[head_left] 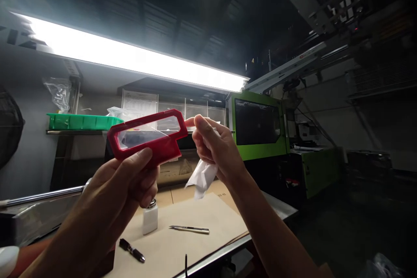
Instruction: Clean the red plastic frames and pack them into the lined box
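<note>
Overhead, a strip light [130, 58] glares; green moulding machine [257, 126] behind. Red plastic frame [148, 137] held up at eye level, long axis left-right, clear window inside. Left hand [127, 178] clamps its lower edge, thumb on top. Right hand [215, 147] at the frame's right end, fingers pinched on a white cloth [203, 176], possibly touching the corner. Below: dispenser bottle [150, 217], utility knife [190, 229], marker [132, 250].

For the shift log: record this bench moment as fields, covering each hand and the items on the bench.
left hand: holds red plastic frame up, clear window in it
right hand: grips white cloth, fingertip at the frame's right end
bench: covered with brown paper
on paper: white bottle, utility knife, black pen
behind: green machine, green tray
</note>
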